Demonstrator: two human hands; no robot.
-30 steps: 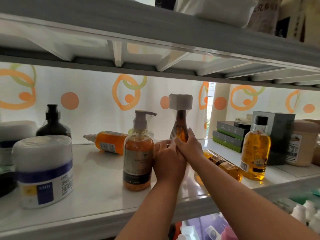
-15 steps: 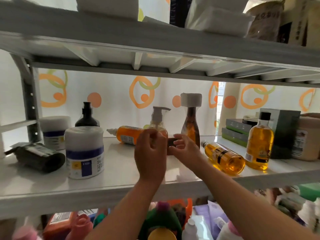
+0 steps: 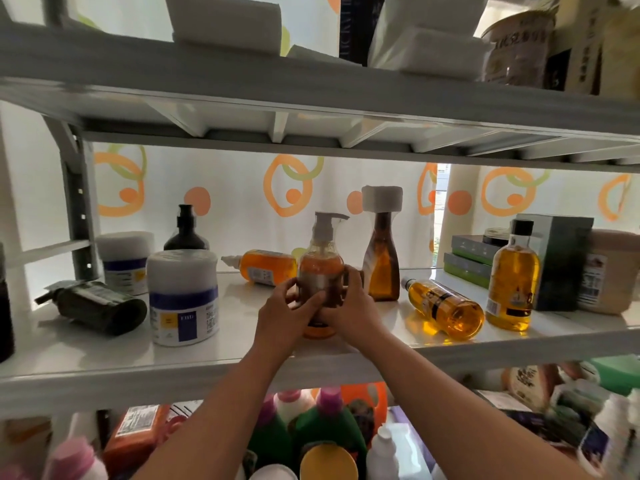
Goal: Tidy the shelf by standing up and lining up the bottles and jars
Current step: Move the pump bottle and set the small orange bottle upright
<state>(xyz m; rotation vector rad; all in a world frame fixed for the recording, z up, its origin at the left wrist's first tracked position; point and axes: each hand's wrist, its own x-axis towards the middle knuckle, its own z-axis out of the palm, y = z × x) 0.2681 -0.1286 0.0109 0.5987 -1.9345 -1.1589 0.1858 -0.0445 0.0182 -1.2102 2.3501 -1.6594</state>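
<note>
An orange pump bottle [image 3: 322, 261] stands upright in the middle of the white shelf [image 3: 242, 344]. My left hand [image 3: 287, 313] and my right hand [image 3: 349, 306] grip its lower body from both sides. Right behind it stands a brown bottle with a white cap [image 3: 381, 258]. Three bottles lie on their sides: an amber one [image 3: 446, 308] to the right, a small orange one [image 3: 266, 266] behind, and a dark tube [image 3: 100, 306] at the left. An amber bottle with a black cap [image 3: 514, 275] stands at the right.
Two white jars with blue bands [image 3: 183, 296] [image 3: 124, 259] and a black pump bottle [image 3: 186, 230] stand on the left. Green and grey boxes [image 3: 467, 261], a tall grey box [image 3: 561, 258] and a beige tub [image 3: 609, 271] fill the right. The shelf above hangs low; the one below is crowded with bottles.
The view has risen and shifted left. My hands left the brown bottle and now clasp the pump bottle, which stands nearer the shelf's middle front.
</note>
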